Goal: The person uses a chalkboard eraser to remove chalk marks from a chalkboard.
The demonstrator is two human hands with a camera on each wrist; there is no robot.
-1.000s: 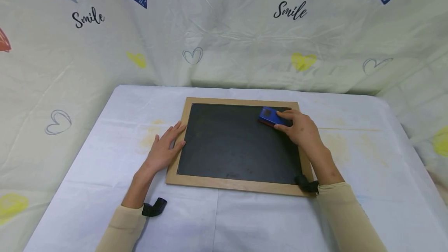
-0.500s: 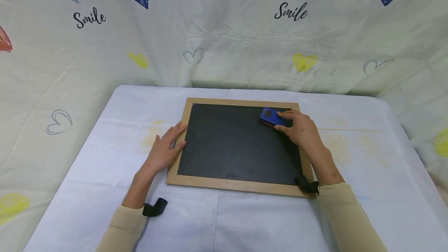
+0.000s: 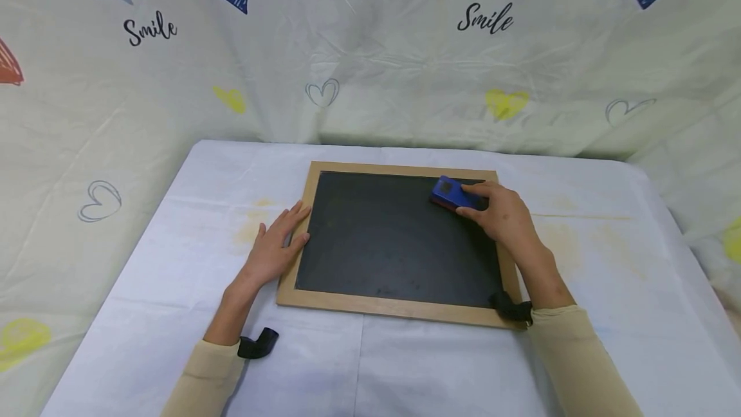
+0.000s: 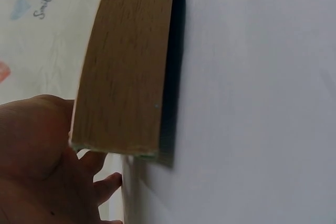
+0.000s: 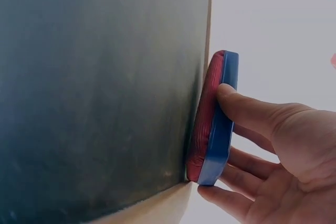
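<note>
A small chalkboard [image 3: 393, 243] in a light wooden frame [image 3: 376, 304] lies on the white-covered table. My right hand [image 3: 506, 217] pinches a blue chalkboard eraser [image 3: 454, 193] over the board's upper right part. In the right wrist view the eraser's red fabric pad [image 5: 205, 124] faces the black surface, with its lower end near the frame; the thumb and fingers grip its blue back [image 5: 223, 124]. My left hand [image 3: 272, 250] rests on the left side of the frame with its fingers spread. The left wrist view shows this hand [image 4: 42, 156] beside the frame's wooden edge [image 4: 123, 66].
Faint yellow smudges mark the white tablecloth [image 3: 173, 262] on both sides of the board. A curtain [image 3: 393, 44] printed with hearts and "Smile" hangs behind the table. Each wrist wears a black device, seen at the left cuff as a black strap piece [image 3: 258, 343].
Almost nothing differs. The whole head view has shifted a few pixels; the right hand and eraser stay at the upper right, and the left hand stays on the frame.
</note>
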